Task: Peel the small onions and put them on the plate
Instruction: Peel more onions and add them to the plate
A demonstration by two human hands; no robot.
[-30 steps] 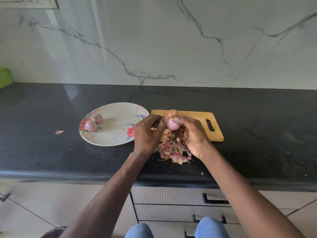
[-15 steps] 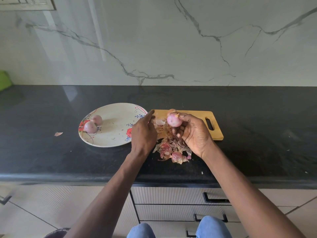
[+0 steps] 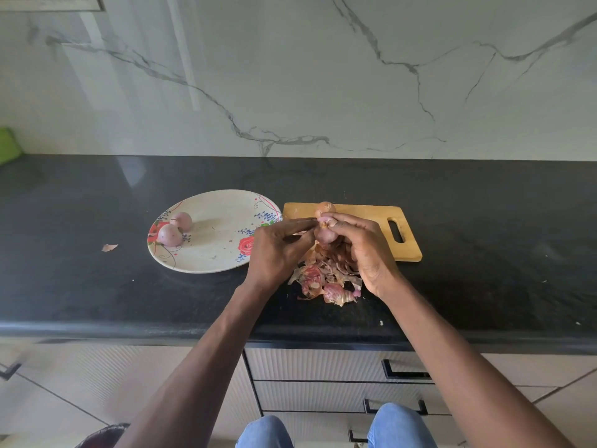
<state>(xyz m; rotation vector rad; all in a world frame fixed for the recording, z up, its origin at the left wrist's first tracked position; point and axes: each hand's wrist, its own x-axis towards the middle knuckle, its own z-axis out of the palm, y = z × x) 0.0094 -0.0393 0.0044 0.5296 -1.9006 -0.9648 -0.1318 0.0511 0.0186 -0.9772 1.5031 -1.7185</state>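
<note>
Head view: at frame centre the right hand point(image 3: 361, 250) cradles a small onion point(image 3: 324, 236) above the peel pile point(image 3: 326, 279), so scraps fall there. The left hand point(image 3: 277, 250) fingers pinch skin at its top. Two peeled onions point(image 3: 176, 228) sit on the plate point(image 3: 223, 257), left of centre.

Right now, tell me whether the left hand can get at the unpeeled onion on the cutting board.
Probably yes: the unpeeled onion sits uncovered just beyond the left hand, but that hand is busy at the onion in the right hand.
</note>
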